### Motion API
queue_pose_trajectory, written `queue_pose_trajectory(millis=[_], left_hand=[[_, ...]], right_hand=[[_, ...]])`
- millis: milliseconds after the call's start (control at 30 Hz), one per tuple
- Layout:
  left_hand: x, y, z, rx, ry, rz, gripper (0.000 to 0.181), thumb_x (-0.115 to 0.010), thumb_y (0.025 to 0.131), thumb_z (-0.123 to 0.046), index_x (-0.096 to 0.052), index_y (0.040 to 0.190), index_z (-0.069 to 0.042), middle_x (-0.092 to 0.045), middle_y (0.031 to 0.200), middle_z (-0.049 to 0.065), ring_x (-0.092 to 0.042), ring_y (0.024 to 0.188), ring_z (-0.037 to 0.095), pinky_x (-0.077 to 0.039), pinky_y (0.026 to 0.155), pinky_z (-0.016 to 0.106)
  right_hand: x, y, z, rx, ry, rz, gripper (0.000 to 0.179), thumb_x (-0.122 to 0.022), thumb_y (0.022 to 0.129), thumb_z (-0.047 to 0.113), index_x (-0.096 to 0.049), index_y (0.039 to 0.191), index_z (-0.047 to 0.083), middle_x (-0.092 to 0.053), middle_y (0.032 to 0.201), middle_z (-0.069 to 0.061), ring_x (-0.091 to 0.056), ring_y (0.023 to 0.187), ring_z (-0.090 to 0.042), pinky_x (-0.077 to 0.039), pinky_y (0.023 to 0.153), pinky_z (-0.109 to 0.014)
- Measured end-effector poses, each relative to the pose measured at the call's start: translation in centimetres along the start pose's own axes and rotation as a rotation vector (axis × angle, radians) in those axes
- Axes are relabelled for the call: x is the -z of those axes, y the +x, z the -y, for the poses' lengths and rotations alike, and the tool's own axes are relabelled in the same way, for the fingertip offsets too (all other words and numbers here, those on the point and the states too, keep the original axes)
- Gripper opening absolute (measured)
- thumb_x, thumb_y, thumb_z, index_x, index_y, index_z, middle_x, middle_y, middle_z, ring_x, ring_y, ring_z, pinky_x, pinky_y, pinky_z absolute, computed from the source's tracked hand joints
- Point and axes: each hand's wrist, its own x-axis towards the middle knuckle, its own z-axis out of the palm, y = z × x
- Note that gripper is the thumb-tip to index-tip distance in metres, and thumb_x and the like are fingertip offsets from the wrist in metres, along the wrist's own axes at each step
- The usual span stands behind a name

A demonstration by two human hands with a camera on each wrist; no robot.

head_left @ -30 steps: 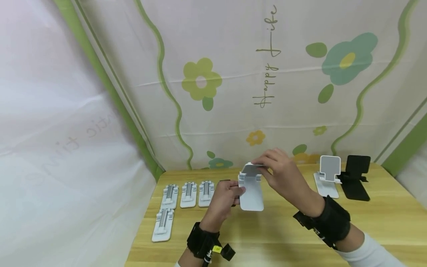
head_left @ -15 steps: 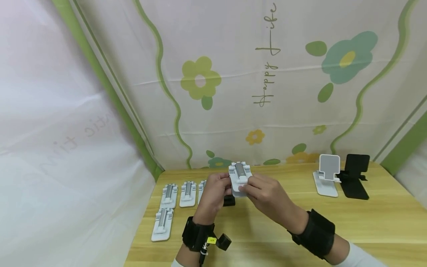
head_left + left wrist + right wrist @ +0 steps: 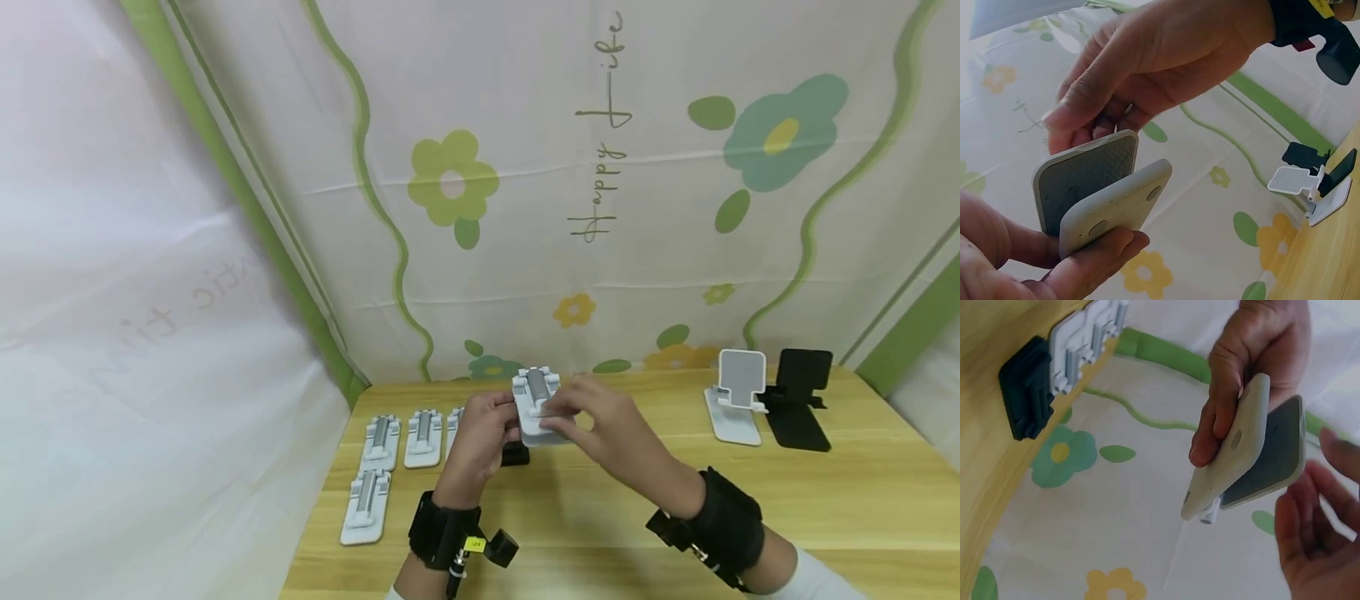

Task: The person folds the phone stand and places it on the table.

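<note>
A white phone stand (image 3: 536,387) with a grey hinged arm is held above the table by my left hand (image 3: 483,429). In the left wrist view, the fingers of that hand press the base plate (image 3: 1113,215), which has round feet. Its other plate (image 3: 1088,175), with a dark grey pad, stands at a narrow angle to the base. My right hand (image 3: 611,425) is at the near end of the stand. In the right wrist view, its thumb (image 3: 1332,437) is apart from the padded plate and its fingers are bent beside the edge; contact is unclear.
Folded white stands (image 3: 381,442) lie in a group at the table's left. A black folded stand (image 3: 515,452) is mostly hidden behind my left hand. Unfolded white (image 3: 742,379) and black (image 3: 798,429) stands are at the right. A printed curtain (image 3: 525,275) borders the wooden table (image 3: 675,533).
The stand's raised plate has folded down, and the stand has shifted slightly left. My right hand moved from the top edge to the near end; its thumb and fingers have since spread.
</note>
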Motion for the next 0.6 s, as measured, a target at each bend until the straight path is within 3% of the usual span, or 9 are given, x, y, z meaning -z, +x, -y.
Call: queue_pose_trajectory(millis=[67,133,200,267,367,433,600], left_hand=[[-0.1,-0.2,-0.1,-0.001,0.000,0.008,0.033,-0.054,0.103,-0.004,-0.061,0.128,0.015,-0.072,0.115,0.025,-0.074,0.089,0.016,-0.061,0.076,0.024],[-0.1,-0.3,-0.2,-0.001,0.004,0.013,0.033,-0.055,0.103,-0.005,-0.061,0.130,0.014,-0.072,0.117,0.025,-0.074,0.091,0.017,-0.061,0.075,0.023],[-0.3,-0.6,-0.3,-0.004,0.015,0.017,0.034,-0.056,0.103,-0.006,-0.060,0.132,0.013,-0.072,0.119,0.025,-0.074,0.093,0.017,-0.060,0.075,0.023],[-0.4,-0.8,-0.4,-0.006,0.024,0.020,0.035,-0.056,0.104,-0.008,-0.059,0.133,0.013,-0.071,0.121,0.025,-0.074,0.095,0.017,-0.060,0.076,0.024],[-0.5,-1.2,-0.5,-0.004,0.028,0.024,0.036,-0.056,0.104,-0.009,-0.059,0.134,0.012,-0.071,0.123,0.025,-0.074,0.098,0.017,-0.060,0.079,0.025],[-0.5,-1.3,-0.5,-0.006,0.030,0.031,0.037,-0.055,0.104,-0.009,-0.058,0.134,0.012,-0.070,0.124,0.026,-0.074,0.100,0.019,-0.061,0.080,0.026],[-0.3,-1.4,-0.5,-0.005,-0.009,0.067,0.039,-0.048,0.107,-0.007,-0.053,0.139,0.014,-0.067,0.128,0.029,-0.072,0.110,0.028,-0.061,0.089,0.032]], right_hand=[[0.4,0.3,-0.2,-0.191,0.076,0.027,0.024,-0.080,0.090,0.018,-0.071,0.110,0.009,-0.069,0.103,-0.003,-0.066,0.090,-0.013,-0.057,0.077,-0.028],[0.8,0.5,-0.5,-0.395,0.149,0.083,0.037,-0.073,0.096,0.031,-0.065,0.122,0.006,-0.068,0.111,-0.008,-0.065,0.099,-0.018,-0.057,0.084,-0.035],[1.2,0.6,-0.9,-0.583,0.277,0.168,0.051,-0.067,0.100,0.040,-0.056,0.134,0.003,-0.063,0.122,-0.013,-0.063,0.107,-0.022,-0.056,0.088,-0.038],[1.3,0.7,-1.3,-0.717,0.457,0.258,0.061,-0.062,0.102,0.042,-0.047,0.143,-0.002,-0.058,0.131,-0.019,-0.062,0.113,-0.025,-0.055,0.093,-0.039],[1.4,0.8,-1.8,-0.821,0.710,0.351,0.064,-0.058,0.106,0.036,-0.039,0.147,-0.010,-0.054,0.136,-0.024,-0.062,0.114,-0.024,-0.056,0.095,-0.036],[1.3,0.8,-2.0,-0.844,0.813,0.381,0.060,-0.054,0.108,0.031,-0.039,0.146,-0.013,-0.056,0.134,-0.025,-0.064,0.111,-0.022,-0.056,0.097,-0.036],[1.2,0.8,-2.2,-0.865,0.837,0.387,0.056,-0.054,0.108,0.027,-0.040,0.144,-0.013,-0.058,0.131,-0.022,-0.063,0.108,-0.019,-0.054,0.098,-0.038]])
